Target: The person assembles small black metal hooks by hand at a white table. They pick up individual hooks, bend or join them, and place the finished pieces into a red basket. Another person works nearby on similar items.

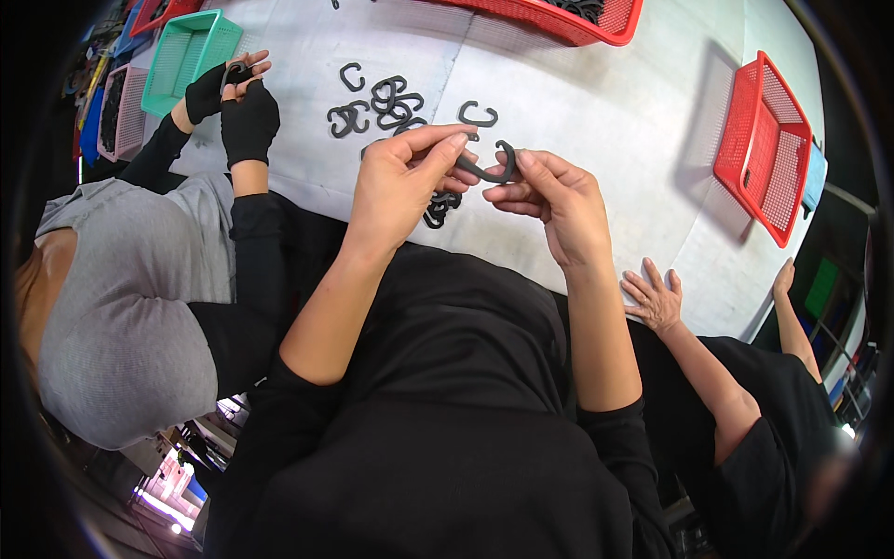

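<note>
A black C-shaped hook piece (488, 174) is held between my two hands above the white table. My left hand (410, 172) pinches one end of it between thumb and fingers. With thumb and forefinger, my right hand (556, 196) grips its other, curved end. Just beyond my hands lies a loose group of similar black C-shaped pieces (393, 101), and a single one (479, 115) rests apart from them. A few more black pieces (441, 209) lie under my left hand, partly hidden by it.
On the left, a co-worker's black-gloved hands (244, 112) hold a dark piece near a green basket (194, 58). Another person's bare hand (655, 294) rests on the table edge at right. A red basket (765, 149) stands far right; another red basket (596, 35) with black pieces stands at the back.
</note>
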`<act>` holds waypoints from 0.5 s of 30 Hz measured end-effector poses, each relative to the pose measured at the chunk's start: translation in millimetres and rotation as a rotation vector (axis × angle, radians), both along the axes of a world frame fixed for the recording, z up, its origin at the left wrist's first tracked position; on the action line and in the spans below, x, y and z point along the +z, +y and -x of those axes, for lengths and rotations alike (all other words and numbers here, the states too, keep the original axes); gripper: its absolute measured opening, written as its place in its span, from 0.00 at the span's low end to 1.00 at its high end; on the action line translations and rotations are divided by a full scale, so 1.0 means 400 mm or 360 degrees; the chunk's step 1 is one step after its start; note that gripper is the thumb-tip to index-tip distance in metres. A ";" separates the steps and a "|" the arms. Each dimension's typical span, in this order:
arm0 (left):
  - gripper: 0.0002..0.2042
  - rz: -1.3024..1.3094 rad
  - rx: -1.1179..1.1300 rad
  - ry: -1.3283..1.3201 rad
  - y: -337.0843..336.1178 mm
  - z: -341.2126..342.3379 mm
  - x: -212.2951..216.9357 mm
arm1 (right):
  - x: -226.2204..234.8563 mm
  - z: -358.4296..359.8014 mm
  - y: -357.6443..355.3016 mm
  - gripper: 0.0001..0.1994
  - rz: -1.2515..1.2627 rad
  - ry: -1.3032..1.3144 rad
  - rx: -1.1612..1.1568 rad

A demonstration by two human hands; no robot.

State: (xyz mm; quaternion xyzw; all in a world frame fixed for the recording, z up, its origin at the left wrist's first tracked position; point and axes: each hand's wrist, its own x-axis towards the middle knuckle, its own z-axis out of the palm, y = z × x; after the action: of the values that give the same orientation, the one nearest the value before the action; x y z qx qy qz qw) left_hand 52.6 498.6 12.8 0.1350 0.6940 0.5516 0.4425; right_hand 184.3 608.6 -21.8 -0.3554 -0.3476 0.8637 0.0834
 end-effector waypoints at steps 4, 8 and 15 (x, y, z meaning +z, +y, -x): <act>0.11 -0.0020 -0.0043 -0.0020 0.002 -0.008 0.048 | 0.033 -0.023 -0.001 0.13 -0.0016 0.0086 0.0019; 0.12 -0.0045 -0.0062 0.0009 0.002 -0.012 0.067 | 0.054 -0.031 -0.010 0.14 -0.0184 0.0053 -0.0063; 0.11 -0.0050 0.0038 0.0071 0.010 -0.051 0.066 | 0.060 0.005 -0.031 0.08 -0.0248 0.0144 -0.0215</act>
State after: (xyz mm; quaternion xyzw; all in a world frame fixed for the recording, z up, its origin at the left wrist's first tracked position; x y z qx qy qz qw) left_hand 72.9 502.7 39.2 0.1458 0.6966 0.5645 0.4182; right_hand 182.4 596.2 2.3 -0.3310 -0.3849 0.8416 0.1844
